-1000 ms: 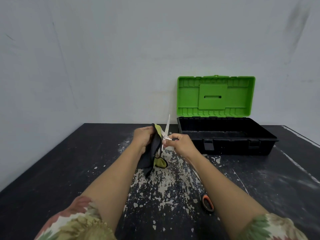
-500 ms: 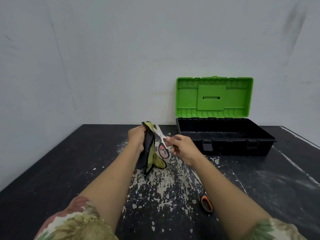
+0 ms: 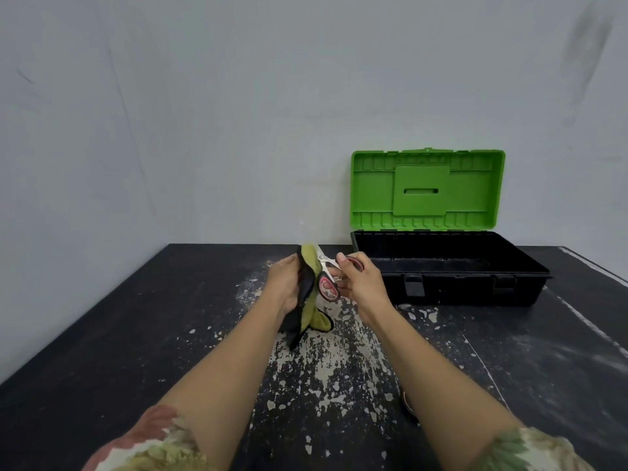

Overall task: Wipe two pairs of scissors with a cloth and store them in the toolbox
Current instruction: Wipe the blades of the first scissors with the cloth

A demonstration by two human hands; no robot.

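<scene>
Fingers of the left hand [image 3: 284,283] curl round a green-black cloth [image 3: 307,294]; the right hand [image 3: 360,283] pinches red-handled scissors [image 3: 328,278], blades in the cloth. At two o'clock, the toolbox [image 3: 448,270] stands open, contents unclear. Second scissors [image 3: 407,404] lie at five o'clock, mostly hidden.

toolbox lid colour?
Bright green, standing open above the black toolbox base; the toolbox lid shows clearly in the head view.

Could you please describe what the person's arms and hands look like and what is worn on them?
Both hands, the left hand and right hand, are bare, without gloves. The forearms are uncovered; short floral sleeves in cream, green and pink show near the elbows.
</scene>
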